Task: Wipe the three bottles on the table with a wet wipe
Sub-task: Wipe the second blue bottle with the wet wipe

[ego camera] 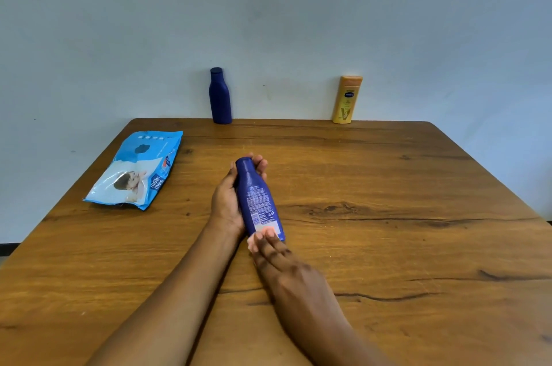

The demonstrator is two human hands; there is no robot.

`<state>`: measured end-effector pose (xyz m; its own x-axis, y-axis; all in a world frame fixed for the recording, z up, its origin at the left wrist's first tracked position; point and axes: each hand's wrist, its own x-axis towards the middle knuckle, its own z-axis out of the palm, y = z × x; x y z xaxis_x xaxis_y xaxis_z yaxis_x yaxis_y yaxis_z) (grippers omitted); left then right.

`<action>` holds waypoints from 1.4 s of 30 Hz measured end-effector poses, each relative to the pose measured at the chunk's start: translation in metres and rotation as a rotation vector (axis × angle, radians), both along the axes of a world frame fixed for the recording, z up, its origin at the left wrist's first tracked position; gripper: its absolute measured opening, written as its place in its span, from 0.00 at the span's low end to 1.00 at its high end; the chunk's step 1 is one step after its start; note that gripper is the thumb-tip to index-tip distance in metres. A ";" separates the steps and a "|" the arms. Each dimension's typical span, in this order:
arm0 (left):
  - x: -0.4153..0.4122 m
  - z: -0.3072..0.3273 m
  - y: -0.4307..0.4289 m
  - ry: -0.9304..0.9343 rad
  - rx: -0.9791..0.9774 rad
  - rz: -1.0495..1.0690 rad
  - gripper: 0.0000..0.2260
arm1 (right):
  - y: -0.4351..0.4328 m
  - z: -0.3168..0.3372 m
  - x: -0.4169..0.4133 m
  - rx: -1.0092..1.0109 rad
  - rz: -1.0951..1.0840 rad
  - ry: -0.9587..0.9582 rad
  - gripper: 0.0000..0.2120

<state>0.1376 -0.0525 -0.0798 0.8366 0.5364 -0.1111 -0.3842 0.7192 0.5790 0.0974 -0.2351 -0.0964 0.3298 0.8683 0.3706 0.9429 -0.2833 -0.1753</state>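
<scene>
While the left hand [227, 201] grips a dark blue bottle [258, 201] that lies cap-away near the middle of the wooden table [403, 231], fingers curled round its neck, the right hand [286, 264] rests straight fingers on its base. A second blue bottle [220, 96] and a yellow bottle [346, 99] stand upright at the far edge, well apart. A wipes pack [134, 171] lies flat to the left.

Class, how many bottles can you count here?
3: the held blue bottle, in the left hand mid-table; the far blue bottle, upright at the back edge; the orange bottle, upright to its right.
</scene>
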 end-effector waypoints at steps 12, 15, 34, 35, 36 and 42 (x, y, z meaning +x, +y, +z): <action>-0.002 -0.003 0.001 -0.018 0.033 0.040 0.14 | 0.013 0.011 -0.010 0.017 -0.166 0.074 0.23; -0.001 -0.002 0.002 -0.027 0.037 0.036 0.14 | 0.009 0.016 -0.002 0.025 -0.260 0.222 0.25; -0.005 -0.001 0.001 0.048 0.273 0.030 0.24 | 0.034 0.017 -0.021 -0.097 -0.133 -0.008 0.25; -0.005 -0.001 0.001 0.054 0.295 0.012 0.27 | 0.031 0.019 -0.021 -0.089 -0.131 0.004 0.25; -0.005 -0.002 0.001 0.047 0.292 -0.011 0.28 | 0.027 0.023 -0.022 -0.060 -0.125 0.018 0.25; -0.012 0.008 -0.006 0.027 0.089 -0.092 0.18 | -0.020 0.060 0.000 0.233 -0.225 0.404 0.17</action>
<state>0.1254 -0.0581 -0.0720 0.8800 0.4663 -0.0898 -0.3024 0.6961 0.6512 0.0969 -0.2550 -0.0367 0.6559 0.6686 0.3504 0.7069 -0.3813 -0.5957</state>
